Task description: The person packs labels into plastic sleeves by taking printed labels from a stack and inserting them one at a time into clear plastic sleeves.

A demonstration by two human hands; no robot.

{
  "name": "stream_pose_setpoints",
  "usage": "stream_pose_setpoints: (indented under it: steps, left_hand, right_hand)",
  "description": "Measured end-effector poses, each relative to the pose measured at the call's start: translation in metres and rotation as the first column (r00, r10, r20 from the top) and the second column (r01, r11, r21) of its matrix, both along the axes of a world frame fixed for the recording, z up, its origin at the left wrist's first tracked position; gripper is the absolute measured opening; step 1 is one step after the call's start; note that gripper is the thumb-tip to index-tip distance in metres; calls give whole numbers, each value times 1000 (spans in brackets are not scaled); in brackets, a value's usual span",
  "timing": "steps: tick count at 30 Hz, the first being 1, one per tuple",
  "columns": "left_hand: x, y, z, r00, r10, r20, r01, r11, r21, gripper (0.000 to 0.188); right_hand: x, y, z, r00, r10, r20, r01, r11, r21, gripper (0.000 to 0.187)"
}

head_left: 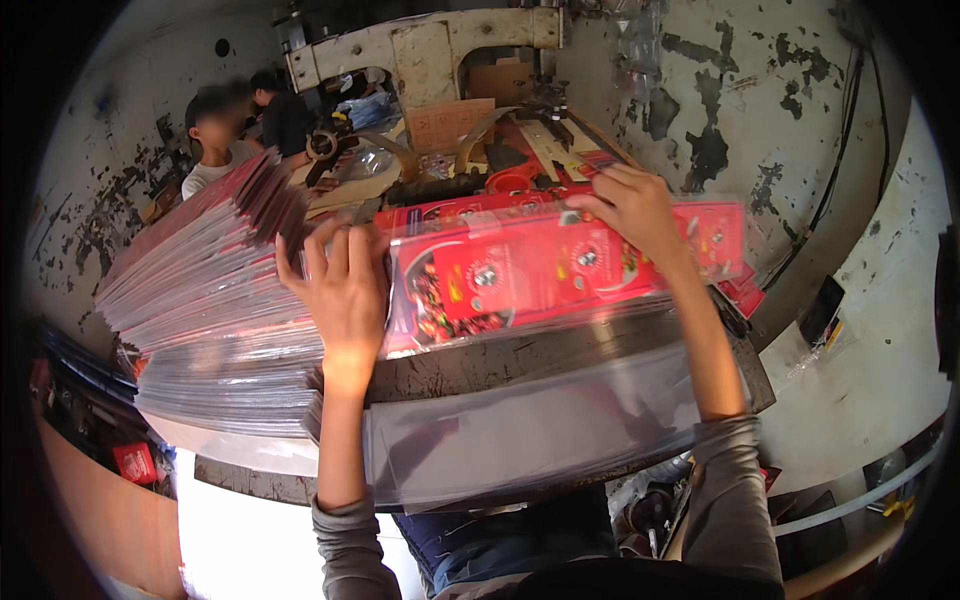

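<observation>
A long red printed sheet in a clear plastic sleeve [540, 275] lies slantwise before me, with food pictures on it. My right hand [640, 215] is closed on its upper edge, thumb and fingers bent together. At the sheet's left end is my left hand [340, 280], its bent fingers apart, between the sheet and a tall fanned stack of sleeved sheets [215, 340]. The left thumb is hard to make out. More red sheets [440, 212] show behind the sleeved one. Flat clear plastic sleeves [530, 435] lie along the bench's near edge.
Behind the sheets stands a large cream metal machine frame [420, 55]. A red round object [512, 180], a tape roll [321, 146] and a cardboard piece [450, 125] are on the far table. Another person [215, 140] is at the far left. Peeling walls close in the right side.
</observation>
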State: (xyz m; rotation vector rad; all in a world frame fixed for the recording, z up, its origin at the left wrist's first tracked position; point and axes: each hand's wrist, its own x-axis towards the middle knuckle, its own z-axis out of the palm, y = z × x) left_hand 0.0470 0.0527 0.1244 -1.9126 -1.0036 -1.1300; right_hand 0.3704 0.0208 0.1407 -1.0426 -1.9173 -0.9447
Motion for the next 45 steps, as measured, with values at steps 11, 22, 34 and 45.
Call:
stream_pose_setpoints:
  steps: [11, 22, 34, 45]
  left_hand:
    - [21, 60, -106, 981, -165, -103, 69, 792, -607, 37]
    - [18, 52, -101, 991, -86, -106, 20, 861, -509, 22]
    - [26, 48, -112, 970, -232, 72, 241, 886, -395, 23]
    - [27, 47, -109, 974, -209, 85, 226, 893, -389, 19]
  right_hand:
    - [-3, 76, -112, 969, -92, -229, -37, 863, -504, 35]
    - [-6, 91, -115, 983, -112, -145, 23, 861, -509, 32]
    - [32, 165, -68, 919, -347, -188, 117, 694, -710, 63]
    - [25, 177, -89, 840, -533, -100, 204, 481, -853, 74]
